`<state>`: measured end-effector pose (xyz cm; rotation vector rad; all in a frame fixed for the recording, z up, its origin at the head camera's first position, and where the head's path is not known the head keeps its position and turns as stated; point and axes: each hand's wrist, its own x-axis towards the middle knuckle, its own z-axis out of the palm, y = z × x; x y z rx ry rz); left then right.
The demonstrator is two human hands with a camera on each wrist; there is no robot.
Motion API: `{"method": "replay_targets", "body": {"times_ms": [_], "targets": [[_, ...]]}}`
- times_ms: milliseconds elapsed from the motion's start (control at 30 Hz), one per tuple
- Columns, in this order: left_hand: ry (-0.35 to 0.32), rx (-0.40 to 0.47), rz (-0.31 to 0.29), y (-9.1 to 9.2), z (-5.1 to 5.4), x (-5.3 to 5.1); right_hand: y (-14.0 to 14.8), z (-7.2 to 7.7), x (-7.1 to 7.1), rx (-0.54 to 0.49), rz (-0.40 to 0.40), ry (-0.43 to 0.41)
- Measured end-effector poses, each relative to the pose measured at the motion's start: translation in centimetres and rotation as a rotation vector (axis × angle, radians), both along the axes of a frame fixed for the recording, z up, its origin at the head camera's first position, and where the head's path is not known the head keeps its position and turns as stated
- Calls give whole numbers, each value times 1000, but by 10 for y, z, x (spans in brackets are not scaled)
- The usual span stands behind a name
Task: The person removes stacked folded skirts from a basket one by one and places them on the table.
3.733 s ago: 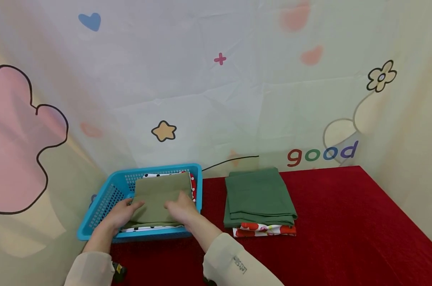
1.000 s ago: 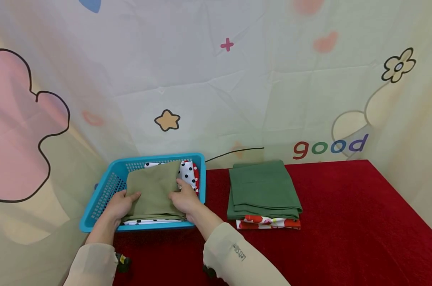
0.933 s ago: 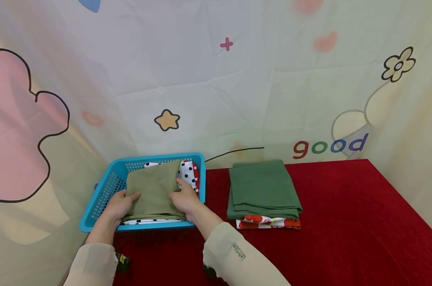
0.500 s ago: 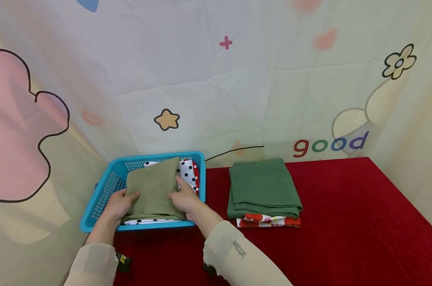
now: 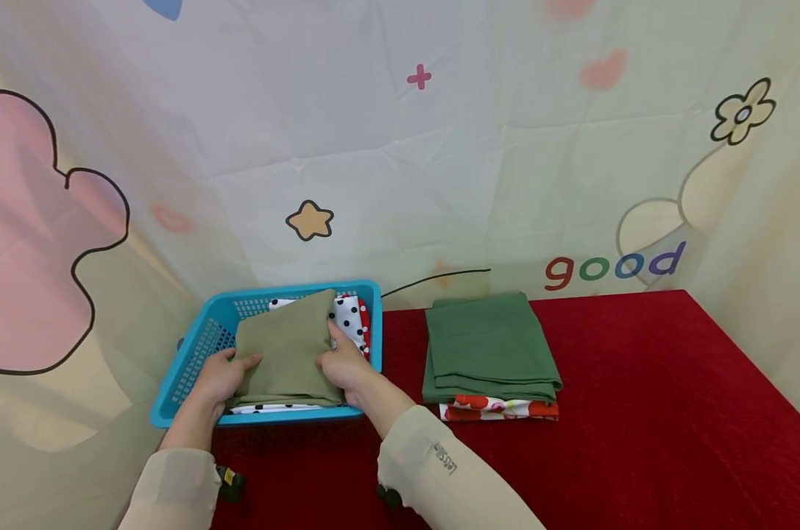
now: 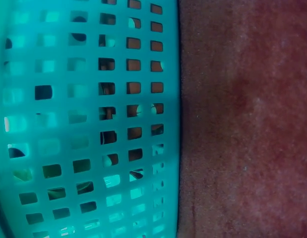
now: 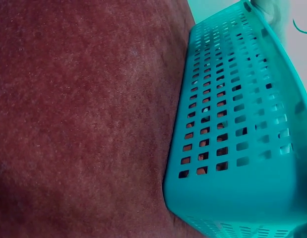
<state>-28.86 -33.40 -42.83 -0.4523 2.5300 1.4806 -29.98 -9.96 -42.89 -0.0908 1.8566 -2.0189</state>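
head view: khaki cloth (image 5: 287, 342) lies folded within the blue basket (image 5: 287, 417), on top of a white cloth with black dots (image 5: 348, 318); a red dotted cloth (image 5: 365, 331) shows at the basket's 3 o'clock side. left hand (image 5: 219, 375) grips the khaki cloth at its 8 o'clock edge, thumb on top, other fingers mostly hidden. right hand (image 5: 348, 364) pinches it at the 4 o'clock edge, thumb on top and a finger along the side.

step in hand looks like a two-handed hold on the folded khaki cloth inside the basket. next move seems to call for an even grip both sides, fingers well under the layers so the fold doesn't slip. can't tell if it's clear of the dotted cloth.

khaki cloth sits askew: far corner points to about 1 o'clock, near edge faces 6 o'clock. near square, long axis can't be told. basket's long axis runs roughly 9 to 3.

green cloth stack (image 5: 486, 342) is at the basket's 3 o'clock, apart from it, over a red-and-white cloth (image 5: 505, 409), on the red table cover (image 5: 611, 442).

left wrist view: basket's holed wall toward 9 o'clock, table cover toward 3; grip not readable here.

right wrist view: basket wall at 3 o'clock, table cover at 9; no clear grip visible.
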Motion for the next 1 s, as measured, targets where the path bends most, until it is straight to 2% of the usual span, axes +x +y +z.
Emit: {"method": "replay_targets", "body": {"times_ms": [100, 267, 400, 500, 667, 833, 1000], "targets": [[23, 17, 6, 0, 0, 0, 0, 0, -1, -4, -4, 0], [114, 44, 14, 0, 2, 2, 1, 1, -1, -15, -13, -2], [169, 101, 13, -3, 2, 3, 1, 2, -3, -28, -22, -8], [177, 183, 0, -6, 4, 3, 1, 3, -4, -54, -26, -20], [186, 310, -56, -13, 10, 6, 3, 4, -6, -124, -59, -18], [225, 346, -103, -19, 13, 6, 7, 6, -8, -209, -68, -25], [236, 372, -98, -20, 15, 5, 12, 7, -10, -253, -52, -57]]}}
